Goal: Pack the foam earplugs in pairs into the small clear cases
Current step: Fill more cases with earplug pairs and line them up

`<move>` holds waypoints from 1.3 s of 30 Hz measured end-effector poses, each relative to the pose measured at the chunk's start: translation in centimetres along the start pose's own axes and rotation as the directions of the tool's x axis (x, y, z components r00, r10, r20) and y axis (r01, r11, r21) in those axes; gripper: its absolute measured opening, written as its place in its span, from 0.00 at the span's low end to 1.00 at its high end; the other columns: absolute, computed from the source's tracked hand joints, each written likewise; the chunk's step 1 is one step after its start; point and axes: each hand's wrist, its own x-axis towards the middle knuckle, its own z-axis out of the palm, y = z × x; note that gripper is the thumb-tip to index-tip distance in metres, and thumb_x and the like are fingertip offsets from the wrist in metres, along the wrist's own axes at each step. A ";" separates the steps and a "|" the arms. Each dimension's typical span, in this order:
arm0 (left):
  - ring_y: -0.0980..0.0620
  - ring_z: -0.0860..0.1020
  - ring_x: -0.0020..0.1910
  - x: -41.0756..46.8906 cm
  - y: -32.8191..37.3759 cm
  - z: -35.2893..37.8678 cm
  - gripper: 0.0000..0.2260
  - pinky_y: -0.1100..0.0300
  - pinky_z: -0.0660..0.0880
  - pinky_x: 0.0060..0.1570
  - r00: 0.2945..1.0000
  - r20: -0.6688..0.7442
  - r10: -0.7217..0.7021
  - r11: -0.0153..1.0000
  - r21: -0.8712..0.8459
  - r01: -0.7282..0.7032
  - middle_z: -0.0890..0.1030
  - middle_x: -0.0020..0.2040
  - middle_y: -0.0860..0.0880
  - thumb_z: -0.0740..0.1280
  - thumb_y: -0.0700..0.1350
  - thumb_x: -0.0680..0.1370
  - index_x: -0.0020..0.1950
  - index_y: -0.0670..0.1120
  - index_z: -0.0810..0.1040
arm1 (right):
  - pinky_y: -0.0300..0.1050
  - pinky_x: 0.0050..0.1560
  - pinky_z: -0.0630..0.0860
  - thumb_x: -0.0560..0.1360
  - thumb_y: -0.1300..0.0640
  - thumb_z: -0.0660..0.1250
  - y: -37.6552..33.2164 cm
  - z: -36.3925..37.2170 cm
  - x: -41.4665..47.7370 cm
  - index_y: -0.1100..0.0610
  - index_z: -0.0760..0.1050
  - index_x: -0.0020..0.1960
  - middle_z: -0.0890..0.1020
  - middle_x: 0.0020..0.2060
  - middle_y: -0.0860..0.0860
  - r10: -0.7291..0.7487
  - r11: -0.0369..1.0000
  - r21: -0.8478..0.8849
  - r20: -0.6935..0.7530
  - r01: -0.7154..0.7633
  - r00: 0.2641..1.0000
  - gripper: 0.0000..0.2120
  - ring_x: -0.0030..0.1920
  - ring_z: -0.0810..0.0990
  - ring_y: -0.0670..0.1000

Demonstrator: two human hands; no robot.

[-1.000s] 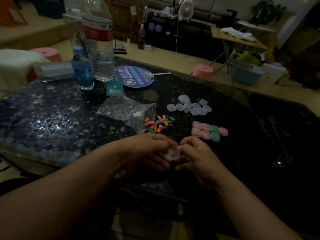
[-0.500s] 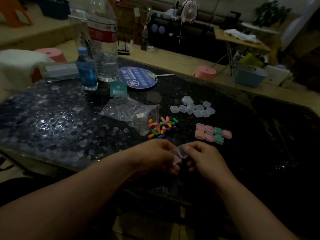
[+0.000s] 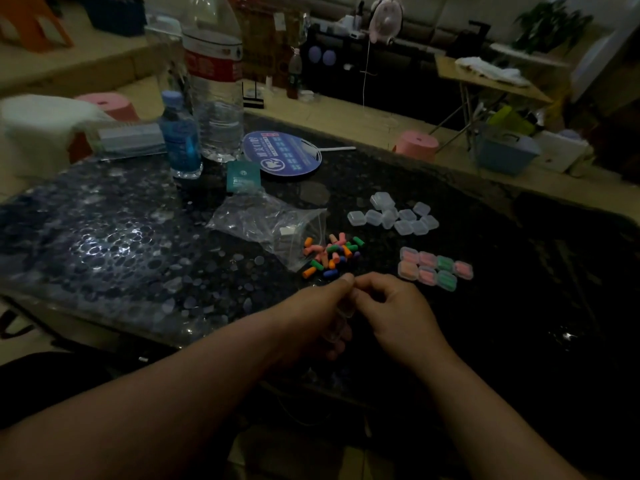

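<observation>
Both hands in tight now, just on the near side of the pile (image 3: 330, 254) of loose coloured earplugs on the tabletop (image 3: 519, 306). L hand (image 3: 318, 310) has its grip curled round a small clear case (image 3: 341, 318), thumb standing up over it. R hand (image 3: 391, 306) closes in from the other side, grip pinched together on the case's upper edge. Too dim to say if the lid's open or snapped, or if a pair's inside. So the case sits btwn the two hands, held up off the tabletop, nearer the person than the pile. The bit that matters: the pile lies straight ahead of the hands, close, w/ the L thumb tip nearest to the front plugs. Plugs lie every which way, long axes mixed, so I'd reckon each pick needs its own angle. Filled cases (image 3: 434, 270), two neat rows, sit right of the pile and R hand is the nearer one to them. Empties (image 3: 394, 216) are beyond the pile, to its right, a longer reach. Bag (image 3: 270, 226) lies left of the pile, mouth right up against it. My guess: if this case is done, R hand drops it w/ the filled lot; if not, either hand can reach fwd for plugs.
</observation>
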 end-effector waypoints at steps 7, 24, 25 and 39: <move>0.53 0.63 0.27 0.8 0.6 -1.0 0.19 0.61 0.56 0.31 1.000 -0.002 -0.018 0.933 -0.359 0.016 0.67 0.31 0.51 0.58 0.62 0.82 0.39 0.50 0.72 | 0.38 0.45 0.75 0.82 0.53 0.71 0.7 0.0 2.8 0.47 0.85 0.52 0.87 0.45 0.43 0.087 0.996 0.020 -0.110 -0.085 0.990 0.04 0.45 0.84 0.39; 0.46 0.80 0.38 0.8 1.3 -3.2 0.24 0.56 0.79 0.36 0.993 -0.112 -0.028 0.873 -0.486 -0.030 0.81 0.46 0.41 0.55 0.59 0.84 0.58 0.41 0.79 | 0.53 0.46 0.80 0.81 0.49 0.69 1.8 3.5 6.7 0.45 0.80 0.55 0.82 0.50 0.47 -0.127 0.788 -0.615 -0.231 -0.043 0.965 0.04 0.51 0.82 0.54; 0.46 0.80 0.39 0.8 1.3 -3.3 0.24 0.55 0.79 0.36 0.993 -0.117 -0.026 0.876 -0.482 -0.034 0.81 0.47 0.41 0.56 0.59 0.84 0.59 0.40 0.80 | 0.53 0.46 0.80 0.81 0.48 0.69 1.7 3.5 6.6 0.46 0.79 0.55 0.82 0.50 0.48 -0.117 0.785 -0.617 -0.230 -0.052 0.966 0.04 0.51 0.82 0.54; 0.38 0.83 0.50 -0.2 2.5 -2.3 0.22 0.43 0.81 0.50 0.997 -0.067 -0.048 0.884 -0.468 0.011 0.81 0.58 0.36 0.57 0.59 0.85 0.66 0.43 0.76 | 0.40 0.41 0.73 0.77 0.59 0.73 -0.6 -1.4 2.4 0.47 0.78 0.46 0.83 0.41 0.44 0.037 0.977 -0.196 -0.256 -0.089 0.966 0.07 0.42 0.81 0.41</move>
